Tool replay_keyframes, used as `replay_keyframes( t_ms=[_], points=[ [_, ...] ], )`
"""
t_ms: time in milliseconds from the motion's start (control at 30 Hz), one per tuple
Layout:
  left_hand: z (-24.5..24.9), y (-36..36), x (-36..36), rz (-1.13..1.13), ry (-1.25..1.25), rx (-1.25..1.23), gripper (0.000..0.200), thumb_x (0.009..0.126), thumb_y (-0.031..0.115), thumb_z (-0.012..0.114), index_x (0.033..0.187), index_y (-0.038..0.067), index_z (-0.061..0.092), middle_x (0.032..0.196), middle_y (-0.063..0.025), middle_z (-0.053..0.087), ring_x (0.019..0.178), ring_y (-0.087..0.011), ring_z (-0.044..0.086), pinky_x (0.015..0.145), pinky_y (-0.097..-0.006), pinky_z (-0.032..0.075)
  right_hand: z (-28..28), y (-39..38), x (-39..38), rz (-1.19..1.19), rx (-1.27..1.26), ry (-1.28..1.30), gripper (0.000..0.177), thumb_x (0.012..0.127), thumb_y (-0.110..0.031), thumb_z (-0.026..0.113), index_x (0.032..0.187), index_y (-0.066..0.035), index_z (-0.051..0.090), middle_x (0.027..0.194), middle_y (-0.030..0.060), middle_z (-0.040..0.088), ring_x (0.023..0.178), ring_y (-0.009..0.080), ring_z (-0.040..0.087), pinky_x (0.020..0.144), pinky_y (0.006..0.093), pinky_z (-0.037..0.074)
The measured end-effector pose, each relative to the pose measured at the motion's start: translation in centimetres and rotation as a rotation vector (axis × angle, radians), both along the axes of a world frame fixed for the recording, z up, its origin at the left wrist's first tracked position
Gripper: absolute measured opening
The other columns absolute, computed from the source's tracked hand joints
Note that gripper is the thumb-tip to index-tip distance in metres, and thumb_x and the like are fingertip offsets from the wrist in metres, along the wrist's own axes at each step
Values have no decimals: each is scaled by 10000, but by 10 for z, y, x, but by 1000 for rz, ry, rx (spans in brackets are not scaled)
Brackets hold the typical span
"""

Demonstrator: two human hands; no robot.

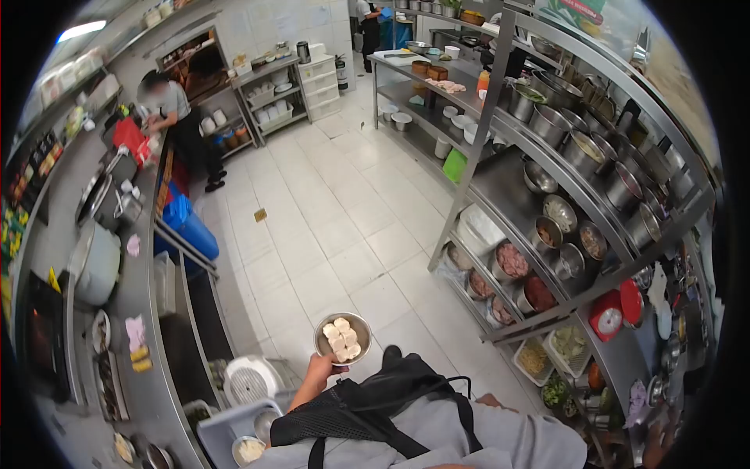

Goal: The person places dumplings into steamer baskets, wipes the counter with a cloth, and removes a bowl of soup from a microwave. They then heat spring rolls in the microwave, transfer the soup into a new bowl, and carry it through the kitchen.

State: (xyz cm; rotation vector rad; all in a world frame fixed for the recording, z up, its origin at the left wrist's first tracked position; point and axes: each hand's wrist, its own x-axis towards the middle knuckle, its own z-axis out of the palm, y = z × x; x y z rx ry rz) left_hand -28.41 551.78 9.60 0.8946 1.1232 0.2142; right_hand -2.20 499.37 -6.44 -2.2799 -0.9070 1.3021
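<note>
My left hand (319, 372) is closed on the near left rim of a round metal bowl (319, 338), held out in front of me above the floor. Several pale, cream-coloured blocks (341, 336), perhaps tofu, lie in the bowl. Of my right hand (495, 402) only a small patch of skin shows beside my grey clothing and black apron; its fingers are hidden, and I cannot make out whether it holds anything.
Steel shelving (500, 234) with many metal pots stands on the right. A long steel counter (156, 367) runs along the left, above a blue bin (191, 227). Another person (176, 117) works at its far end. A grey tub (211, 426) sits low at my left.
</note>
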Motion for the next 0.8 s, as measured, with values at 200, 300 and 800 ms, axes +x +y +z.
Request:
replay_keyframes(
  t_ms=[200, 300, 800],
  points=[
    [-1, 101, 53, 77, -13, 24, 371, 767, 6, 502, 1043, -241, 477, 891, -286, 632, 683, -352, 682, 625, -384, 608, -48, 303, 175, 157, -415, -189, 380, 865, -283, 468, 638, -32, 641, 612, 107, 643, 534, 227, 637, 555, 356, 538],
    [-5, 152, 79, 69, -64, 14, 415, 770, 11, 509, 1082, -249, 421, 899, -297, 626, 684, -365, 682, 624, -396, 609, -18, 441, 233, 98, 115, -529, 364, 868, -293, 422, 733, -39, 644, 642, 115, 642, 584, 240, 638, 623, 419, 520],
    [18, 453, 347, -254, -10, 91, 430, 746, -11, 494, 1108, -232, 426, 938, -247, 618, 666, -352, 673, 624, -386, 610, -63, 501, 287, -848, -262, 10, 248, 785, -185, 521, 716, 16, 648, 699, 185, 663, 541, 273, 664, 487, 408, 549]
  ],
)
